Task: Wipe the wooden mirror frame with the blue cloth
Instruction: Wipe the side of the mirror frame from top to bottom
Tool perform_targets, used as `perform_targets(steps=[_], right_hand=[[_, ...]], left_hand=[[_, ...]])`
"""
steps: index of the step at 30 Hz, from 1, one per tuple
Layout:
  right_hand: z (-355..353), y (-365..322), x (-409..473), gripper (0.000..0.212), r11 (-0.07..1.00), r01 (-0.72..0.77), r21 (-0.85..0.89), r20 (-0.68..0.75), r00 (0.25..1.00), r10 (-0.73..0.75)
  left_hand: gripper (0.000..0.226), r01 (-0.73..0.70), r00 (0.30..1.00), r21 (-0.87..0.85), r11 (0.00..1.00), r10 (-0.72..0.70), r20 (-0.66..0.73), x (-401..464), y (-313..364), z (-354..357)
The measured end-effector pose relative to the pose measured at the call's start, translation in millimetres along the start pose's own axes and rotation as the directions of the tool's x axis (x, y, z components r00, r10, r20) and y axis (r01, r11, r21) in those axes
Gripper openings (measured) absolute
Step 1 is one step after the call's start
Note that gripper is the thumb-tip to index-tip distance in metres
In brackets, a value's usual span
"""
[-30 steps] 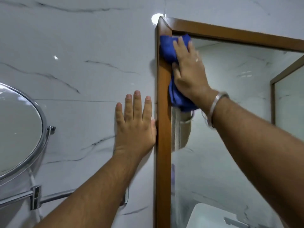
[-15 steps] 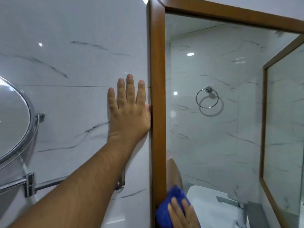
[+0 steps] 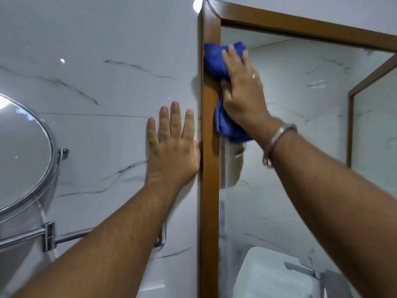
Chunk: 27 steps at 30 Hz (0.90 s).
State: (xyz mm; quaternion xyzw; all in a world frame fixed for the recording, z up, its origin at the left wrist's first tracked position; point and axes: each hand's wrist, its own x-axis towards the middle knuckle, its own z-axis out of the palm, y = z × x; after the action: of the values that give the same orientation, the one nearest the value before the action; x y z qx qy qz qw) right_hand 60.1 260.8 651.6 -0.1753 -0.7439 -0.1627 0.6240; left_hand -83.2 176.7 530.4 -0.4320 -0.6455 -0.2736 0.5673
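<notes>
Right hand [image 3: 242, 87] wiping wooden mirror frame [image 3: 209, 168]
Grip closed on blue cloth [image 3: 217, 61], pressed on frame; left hand [image 3: 174, 147] open, flat on wall beside.

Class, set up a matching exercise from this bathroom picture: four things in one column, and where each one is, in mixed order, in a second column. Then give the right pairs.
Things
1. blue cloth
2. left hand
3. round mirror
4. bracelet

Places
A. flat on the marble wall, beside the wooden mirror frame
B. at the left edge of the picture, on a chrome arm
C. pressed against the upper left side of the frame under the right hand
D. around the right wrist

Pairs: 1-C, 2-A, 3-B, 4-D
</notes>
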Motion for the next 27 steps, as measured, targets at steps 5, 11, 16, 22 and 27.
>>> perform_targets(steps=[5,11,16,22,27], right_hand=[[5,-3,-38,0.06,0.999,0.014,0.045,-0.045,0.999,-0.012],[25,1,-240,0.066,0.996,0.056,0.073,0.105,0.992,-0.063],[48,-10,-435,0.063,1.0,0.009,-0.021,0.363,0.932,-0.001],[52,-15,-546,0.049,0.974,0.113,-0.194,0.55,0.835,0.013],[55,-3,-467,0.067,0.986,0.151,-0.073,0.386,0.916,-0.112]], left_hand=[[0.069,-0.004,1.0,-0.02,1.0,0.004,-0.014,-1,0,-1],[0.065,0.087,0.994,-0.063,0.994,-0.083,0.068,-48,25,3],[0.066,0.094,0.996,-0.055,0.994,-0.094,0.011,-95,41,11],[0.056,-0.11,0.991,0.041,0.993,0.113,-0.072,-145,35,31],[0.055,-0.136,0.974,0.026,0.99,0.139,-0.177,-147,32,42]])
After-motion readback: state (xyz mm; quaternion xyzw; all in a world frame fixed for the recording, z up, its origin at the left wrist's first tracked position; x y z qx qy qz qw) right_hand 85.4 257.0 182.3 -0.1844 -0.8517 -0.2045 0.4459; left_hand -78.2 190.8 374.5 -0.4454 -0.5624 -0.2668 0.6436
